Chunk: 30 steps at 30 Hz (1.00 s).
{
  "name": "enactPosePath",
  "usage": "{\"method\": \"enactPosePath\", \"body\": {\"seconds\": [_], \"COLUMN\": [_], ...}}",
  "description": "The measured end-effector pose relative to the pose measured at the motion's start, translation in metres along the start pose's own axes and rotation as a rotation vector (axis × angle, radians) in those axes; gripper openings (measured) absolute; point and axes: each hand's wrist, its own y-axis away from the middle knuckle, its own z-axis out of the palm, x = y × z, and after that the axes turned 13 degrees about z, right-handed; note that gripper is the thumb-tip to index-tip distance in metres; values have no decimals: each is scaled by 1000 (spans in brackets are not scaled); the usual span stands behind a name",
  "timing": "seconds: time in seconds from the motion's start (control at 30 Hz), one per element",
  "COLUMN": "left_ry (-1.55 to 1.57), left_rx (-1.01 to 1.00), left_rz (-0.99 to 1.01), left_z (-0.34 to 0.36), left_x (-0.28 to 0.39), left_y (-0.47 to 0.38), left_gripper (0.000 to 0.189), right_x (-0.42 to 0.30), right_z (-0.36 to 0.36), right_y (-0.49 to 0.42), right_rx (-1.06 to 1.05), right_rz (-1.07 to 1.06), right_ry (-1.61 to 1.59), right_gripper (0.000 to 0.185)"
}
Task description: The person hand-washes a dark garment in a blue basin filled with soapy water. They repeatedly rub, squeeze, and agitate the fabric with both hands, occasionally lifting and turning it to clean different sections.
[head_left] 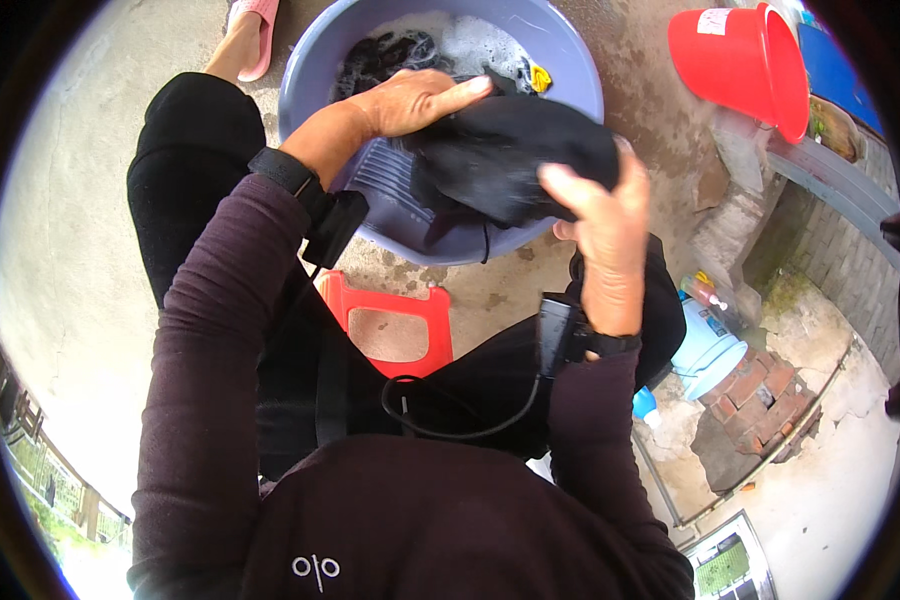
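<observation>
Between my two hands a wet black cloth garment (506, 154) is stretched over a lavender plastic washtub (300, 82). My left hand (412, 101) holds its upper left part, thumb pointing right along the cloth. At the right end my right hand (607, 195) grips the fabric between thumb and fingers, slightly blurred. Under the garment, a ribbed washboard area (394, 180) is moulded into the tub's near wall. Sudsy water (472, 41) fills the far part, with more dark cloth (386, 60) soaking in it. A small yellow item (540, 77) lies by the suds. The garment hides part of the tub.
A red plastic stool (439, 330) shows between my knees. At right are a red bucket (727, 64), a blue container (836, 75), a light blue bucket (709, 349) and bricks (757, 394). Another pink-slippered foot (259, 37) stands left of the tub on wet concrete.
</observation>
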Motion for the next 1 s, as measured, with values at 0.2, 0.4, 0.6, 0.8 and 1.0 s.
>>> {"method": "enactPosePath", "body": {"seconds": [0.2,0.4,0.6,0.8,1.0], "left_ry": [789,791,-213,-502,-436], "left_rx": [63,568,249,258,262], "left_rz": [-68,-196,297,-83,-226], "left_z": [5,-2,50,74,85], "left_x": [-10,2,59,12,-2], "left_y": [5,-12,-12,-17,-11], "left_gripper": [33,19,23,18,37], "right_x": [-11,43,53,94,119], "right_z": [-32,-11,-1,70,72], "right_y": [-14,-33,-56,-64,-72], "right_rx": [308,-52,-177,292,101], "right_rz": [103,0,284,483,402], "right_ry": [-354,-311,-694,-740,-701], "right_gripper": [47,66,57,46,37]}}
